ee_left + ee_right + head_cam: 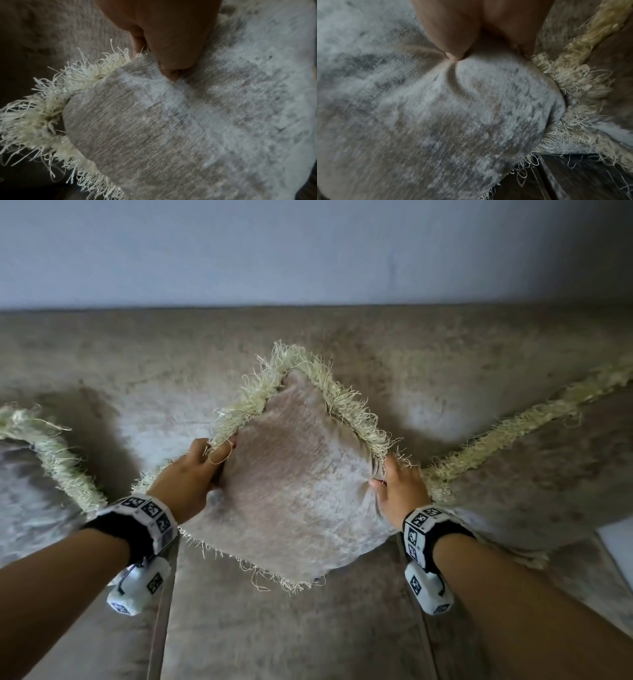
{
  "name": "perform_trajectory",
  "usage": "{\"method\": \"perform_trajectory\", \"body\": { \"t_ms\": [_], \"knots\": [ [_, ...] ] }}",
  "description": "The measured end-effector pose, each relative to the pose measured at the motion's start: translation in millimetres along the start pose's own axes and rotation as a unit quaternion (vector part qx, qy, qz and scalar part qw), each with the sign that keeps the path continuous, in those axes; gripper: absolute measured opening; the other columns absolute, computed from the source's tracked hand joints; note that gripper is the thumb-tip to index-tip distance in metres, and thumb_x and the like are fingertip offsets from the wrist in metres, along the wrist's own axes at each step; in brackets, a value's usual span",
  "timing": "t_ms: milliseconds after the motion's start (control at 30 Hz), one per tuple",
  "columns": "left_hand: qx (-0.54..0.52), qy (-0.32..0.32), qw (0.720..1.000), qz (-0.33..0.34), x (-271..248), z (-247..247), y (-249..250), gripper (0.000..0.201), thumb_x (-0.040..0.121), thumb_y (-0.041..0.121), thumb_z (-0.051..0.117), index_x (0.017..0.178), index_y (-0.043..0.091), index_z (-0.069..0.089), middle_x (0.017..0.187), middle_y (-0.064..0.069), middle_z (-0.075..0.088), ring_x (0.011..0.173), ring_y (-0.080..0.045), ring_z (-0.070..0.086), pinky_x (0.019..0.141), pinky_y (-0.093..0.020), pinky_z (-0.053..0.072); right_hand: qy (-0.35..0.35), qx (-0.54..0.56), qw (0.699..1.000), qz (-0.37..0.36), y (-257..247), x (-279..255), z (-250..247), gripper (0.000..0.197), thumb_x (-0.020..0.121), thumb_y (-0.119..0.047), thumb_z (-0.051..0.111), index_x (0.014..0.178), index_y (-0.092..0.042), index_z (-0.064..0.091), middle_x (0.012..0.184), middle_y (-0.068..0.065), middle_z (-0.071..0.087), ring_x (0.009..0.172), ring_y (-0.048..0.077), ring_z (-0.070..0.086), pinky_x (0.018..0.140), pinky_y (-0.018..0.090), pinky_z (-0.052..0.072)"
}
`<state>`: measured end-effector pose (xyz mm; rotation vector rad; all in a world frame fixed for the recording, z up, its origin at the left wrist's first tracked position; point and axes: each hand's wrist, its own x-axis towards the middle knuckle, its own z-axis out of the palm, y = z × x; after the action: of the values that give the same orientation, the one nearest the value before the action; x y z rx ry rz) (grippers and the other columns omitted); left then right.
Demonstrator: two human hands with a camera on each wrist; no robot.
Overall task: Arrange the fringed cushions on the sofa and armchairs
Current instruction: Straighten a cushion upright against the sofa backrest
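A pale grey-beige velvet cushion point(294, 484) with cream fringe stands on one corner, diamond-wise, against the sofa back point(171, 344). My left hand point(202, 463) grips its left corner, thumb on the front face and fingers behind the fringe. My right hand point(394, 484) grips the right corner the same way. In the left wrist view the thumb point(171, 60) digs into the cushion point(171, 128) fabric. The right wrist view has the thumb point(453, 44) denting the cushion point(436, 115) near its fringe. Two more fringed cushions lean at the left point(30, 474) and right point(548, 467).
The brown sofa seat point(291, 628) lies below, with seams between its seat pads. A plain grey-blue wall point(308, 251) rises behind the sofa back. A strip of pale floor point(620, 549) shows at the right edge.
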<state>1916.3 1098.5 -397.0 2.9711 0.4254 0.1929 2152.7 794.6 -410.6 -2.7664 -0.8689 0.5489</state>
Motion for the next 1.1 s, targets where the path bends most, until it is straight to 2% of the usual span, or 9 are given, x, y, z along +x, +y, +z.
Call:
{"method": "perform_trajectory", "body": {
  "t_ms": [133,267,333,467,533,633,800,933,1100],
  "knots": [
    [-0.022,0.055,0.998,0.022,-22,-12,-7,0.091,0.063,0.004,0.085,0.14,0.022,0.04,0.133,-0.019,0.038,0.078,-0.041,0.065,0.055,-0.046,0.059,0.025,0.002,0.999,-0.031,5,-16,-22,0.066,0.096,-0.041,0.049,0.15,-0.024,0.015,0.141,0.015,0.037,0.129,0.035,0.036,0.108,0.048,0.034],
    [-0.022,0.078,0.995,0.06,-49,-30,-19,0.053,0.08,0.02,0.063,0.132,0.014,0.052,0.139,-0.026,0.036,0.101,-0.039,0.063,0.073,-0.051,0.059,0.05,0.019,0.994,-0.094,13,-31,-47,0.071,0.089,-0.046,0.056,0.148,-0.039,0.016,0.147,0.011,0.029,0.133,0.035,0.031,0.107,0.053,0.035],
    [-0.032,0.097,0.993,0.06,-54,-40,-19,0.049,0.083,0.027,0.056,0.128,0.009,0.056,0.138,-0.028,0.035,0.111,-0.039,0.059,0.085,-0.05,0.056,0.05,0.014,0.991,-0.122,13,-34,-56,0.074,0.088,-0.05,0.057,0.147,-0.044,0.012,0.148,0.01,0.028,0.134,0.036,0.031,0.107,0.054,0.035],
    [-0.029,-0.022,0.999,0.005,-49,-43,-27,0.08,0.072,0.038,0.078,0.141,0.024,0.042,0.148,-0.024,0.025,0.108,-0.044,0.059,0.081,-0.053,0.056,-0.005,-0.021,0.988,-0.152,3,-25,-65,0.081,0.087,-0.054,0.058,0.147,-0.05,0.003,0.156,0.011,0.017,0.142,0.036,0.02,0.112,0.052,0.028],
    [-0.019,-0.096,0.995,-0.03,-39,-32,-33,0.101,0.062,0.043,0.086,0.146,0.029,0.032,0.154,-0.018,0.016,0.112,-0.044,0.055,0.085,-0.054,0.054,-0.039,-0.04,0.986,-0.16,-4,-15,-61,0.085,0.086,-0.058,0.059,0.148,-0.047,0.001,0.15,0.014,0.026,0.139,0.035,0.026,0.107,0.047,0.032],
    [-0.052,-0.149,0.985,-0.064,-21,-8,-30,0.111,0.058,0.055,0.084,0.147,0.028,0.021,0.136,-0.011,0.034,0.114,-0.034,0.05,0.095,-0.048,0.048,-0.051,-0.032,0.984,-0.166,-10,-1,-42,0.091,0.083,-0.06,0.06,0.149,-0.038,0.001,0.127,0.011,0.041,0.121,0.03,0.04,0.094,0.038,0.039],
    [-0.097,-0.104,0.987,-0.071,-13,20,-30,0.088,0.058,0.038,0.09,0.13,0.02,0.043,0.107,-0.01,0.054,0.097,-0.03,0.055,0.083,-0.044,0.049,-0.061,-0.029,0.992,-0.105,-15,4,-7,0.091,0.089,-0.058,0.053,0.148,-0.036,-0.014,0.138,0.015,0.029,0.131,0.032,0.031,0.107,0.044,0.034],
    [-0.079,-0.069,0.992,-0.073,-18,27,-31,0.075,0.066,0.026,0.084,0.13,0.023,0.045,0.097,-0.01,0.058,0.084,-0.033,0.059,0.071,-0.045,0.052,-0.027,-0.026,0.995,-0.091,-23,3,5,0.082,0.095,-0.045,0.05,0.153,-0.028,-0.006,0.14,0.016,0.031,0.131,0.033,0.032,0.106,0.044,0.035],
    [-0.06,-0.049,0.996,-0.043,-22,12,-29,0.07,0.07,0.011,0.077,0.131,0.022,0.045,0.088,-0.009,0.062,0.071,-0.032,0.063,0.06,-0.043,0.055,0.019,0.016,0.992,-0.12,-26,-4,4,0.081,0.094,-0.019,0.057,0.149,-0.033,0.0,0.133,0.015,0.042,0.122,0.031,0.042,0.103,0.043,0.04]
  ]
}}
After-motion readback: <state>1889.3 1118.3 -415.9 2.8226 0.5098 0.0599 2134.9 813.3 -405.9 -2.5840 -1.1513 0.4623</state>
